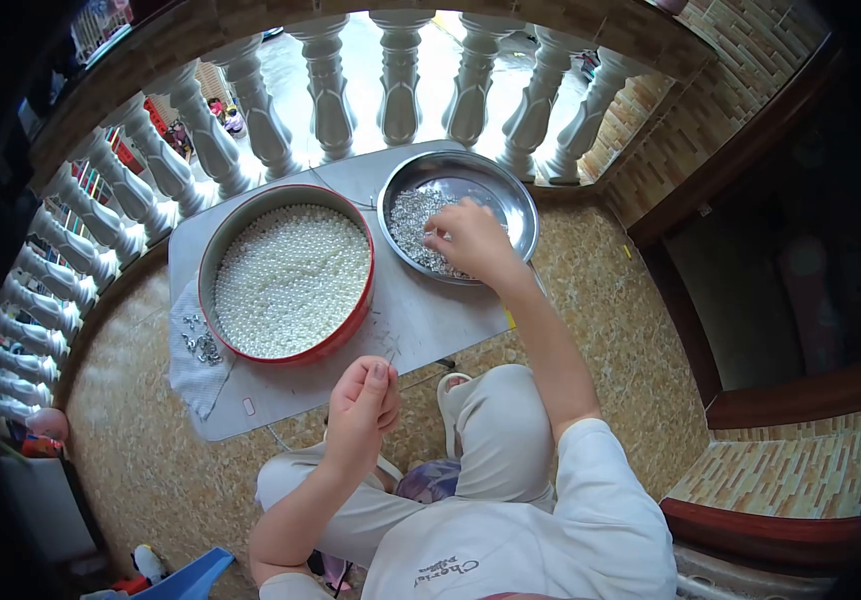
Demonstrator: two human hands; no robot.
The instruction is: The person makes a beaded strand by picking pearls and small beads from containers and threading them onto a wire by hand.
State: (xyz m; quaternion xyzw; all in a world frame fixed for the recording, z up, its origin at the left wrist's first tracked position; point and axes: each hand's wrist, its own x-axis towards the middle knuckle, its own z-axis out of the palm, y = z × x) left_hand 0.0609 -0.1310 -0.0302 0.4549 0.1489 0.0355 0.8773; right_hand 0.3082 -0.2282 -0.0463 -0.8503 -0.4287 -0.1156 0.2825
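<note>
My left hand (358, 412) is held in front of the table's near edge, closed in a pinch. A thin, light sliver seems to show at its fingertips, too small to make out. Over the round steel tray (518, 215), my right hand (472, 242) has bent fingers, with thumb and forefinger slightly apart. Beneath and beside those fingers lies a spread of small silvery pieces (412, 218). Left of the tray stands a large round red-rimmed tin (370, 285) filled with white pearl beads (290, 280). Several thin pin-like bits (382, 338) lie on the tabletop beside the tin.
The low grey table (280, 395) carries both containers. A white cloth (195, 375) with several dark silvery pieces (202, 345) lies at its left edge. White balusters (330, 95) curve behind. My knees are close to the front. A blue plastic item (190, 578) sits lower left.
</note>
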